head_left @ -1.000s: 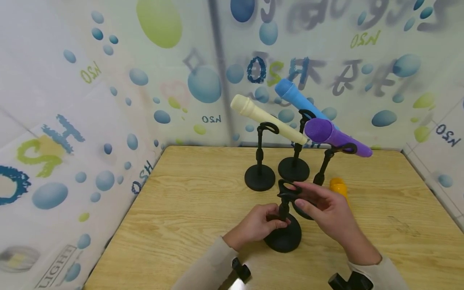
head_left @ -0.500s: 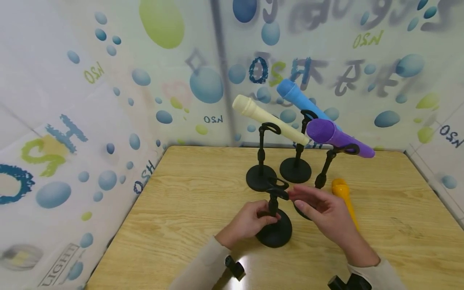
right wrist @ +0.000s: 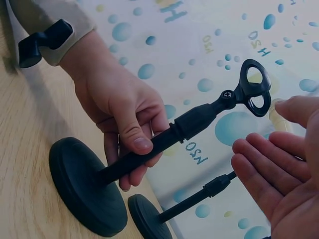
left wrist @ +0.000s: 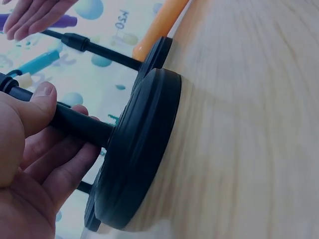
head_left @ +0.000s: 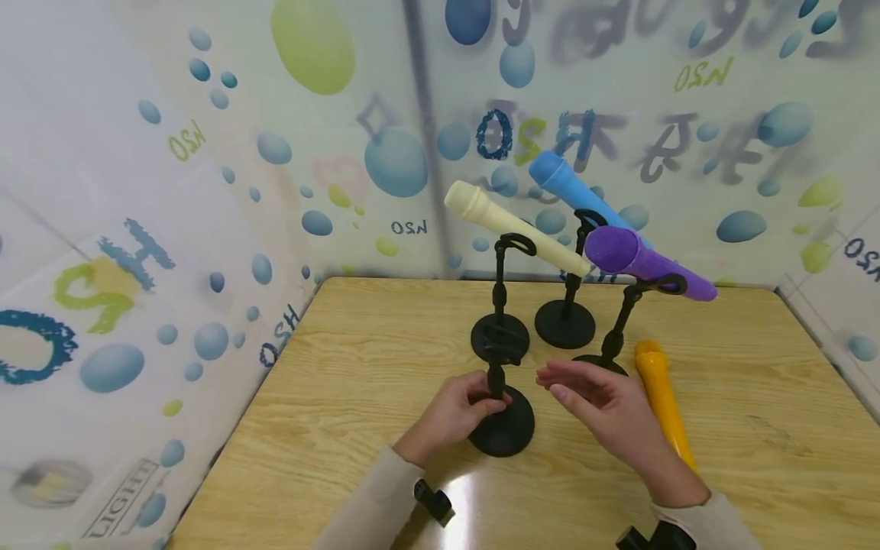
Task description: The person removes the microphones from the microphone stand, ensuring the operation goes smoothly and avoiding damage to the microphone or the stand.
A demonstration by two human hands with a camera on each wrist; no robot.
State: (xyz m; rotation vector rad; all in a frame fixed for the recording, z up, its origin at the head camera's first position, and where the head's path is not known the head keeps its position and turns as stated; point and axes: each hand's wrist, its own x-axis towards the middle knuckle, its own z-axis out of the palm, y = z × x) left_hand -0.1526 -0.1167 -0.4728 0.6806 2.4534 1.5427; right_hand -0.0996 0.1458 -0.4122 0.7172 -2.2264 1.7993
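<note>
My left hand point(head_left: 450, 412) grips the post of a black microphone stand point(head_left: 505, 431) near its round base. In the right wrist view the thumb and fingers of that hand wrap the post, and the stand's clip point(right wrist: 254, 88) holds nothing. To the right of the stand, my right hand point(head_left: 612, 412) hovers with its fingers extended and touches nothing. An orange microphone point(head_left: 665, 405) lies on the table just beyond the right hand. Behind, a cream microphone point(head_left: 512, 228), a blue microphone point(head_left: 577, 191) and a purple microphone point(head_left: 646, 261) each rest tilted in a stand's clip.
The wooden table point(head_left: 344, 382) meets a wall point(head_left: 344, 153) printed with blue and green ovals at its back edge. The purple microphone's stand base point(head_left: 598, 364) is partly hidden behind my right hand. Camera mounts point(head_left: 433, 500) sit on both wrists.
My left hand has moved the held stand to the left across the table. The right hand has come away from its clip, leaving a gap, and more of the orange microphone shows.
</note>
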